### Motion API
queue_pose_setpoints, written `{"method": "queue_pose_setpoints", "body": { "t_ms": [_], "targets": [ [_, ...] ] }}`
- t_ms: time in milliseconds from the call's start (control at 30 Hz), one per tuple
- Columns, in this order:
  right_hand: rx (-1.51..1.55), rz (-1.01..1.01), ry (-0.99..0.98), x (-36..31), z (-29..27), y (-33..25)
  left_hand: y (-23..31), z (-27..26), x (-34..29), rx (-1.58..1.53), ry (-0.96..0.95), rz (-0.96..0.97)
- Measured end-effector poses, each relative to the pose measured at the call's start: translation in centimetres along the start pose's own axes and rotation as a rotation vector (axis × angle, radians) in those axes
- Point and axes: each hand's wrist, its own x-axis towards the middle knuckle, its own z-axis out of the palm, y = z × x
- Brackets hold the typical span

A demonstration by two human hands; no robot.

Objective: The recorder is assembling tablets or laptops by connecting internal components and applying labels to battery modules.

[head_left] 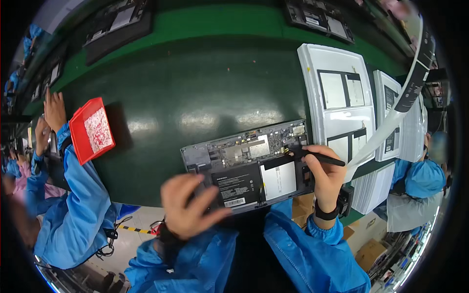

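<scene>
An opened laptop chassis (200, 158) lies at the near edge of the green table, its inside facing up. A black and white battery (238, 183) fills its near half, with a circuit board (234, 152) along the far half. My right hand (326, 173) is closed round a slim black pen-like tool (325, 157), whose tip is at the board just beyond the battery's white section. Whether the tip touches anything is too small to tell. At the chassis's near left corner hovers my left hand (190, 202), blurred by motion, fingers spread and nothing in them.
A red bin (74, 124) of small white and pink bits stands at left, by a co-worker's sleeve (85, 195). White foam trays (307, 73) holding batteries are at right, under a curved white lamp arm (378, 139). More opened chassis (320, 22) line the far side.
</scene>
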Motion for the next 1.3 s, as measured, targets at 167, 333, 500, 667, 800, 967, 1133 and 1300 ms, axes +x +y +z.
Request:
{"method": "queue_pose_setpoints", "body": {
  "t_ms": [167,333,500,667,800,967,1133,1300],
  "targets": [
    [0.097,-0.032,0.038,2.1,1.1,0.5,2.3,4.3,1.6,0.272,-0.023,-0.001],
    [0.200,0.119,0.035,2.4,1.3,0.0,1.1,2.1,2.8,0.181,-0.129,0.040],
    [0.382,-0.135,-0.067,3.0,0.1,0.3,-1.3,1.0,7.5,0.143,-0.047,0.033],
    [0.334,-0.324,0.020,2.5,-2.8,-0.1,-7.7,0.3,15.3,0.227,0.193,0.052],
    [0.196,-0.322,0.147,1.5,-6.3,1.9,-11.8,-0.9,22.4,0.268,0.299,0.015],
    [0.018,-0.296,0.279,1.2,-7.2,4.3,-18.8,-1.2,28.9,0.630,0.623,0.014],
    [-0.182,-0.413,0.499,1.4,-5.2,5.4,-9.9,4.8,32.7,0.244,0.478,0.341],
    [-0.474,-0.486,0.479,1.8,-4.7,4.6,-5.1,11.2,38.7,0.076,0.361,0.159]
  ]
}}
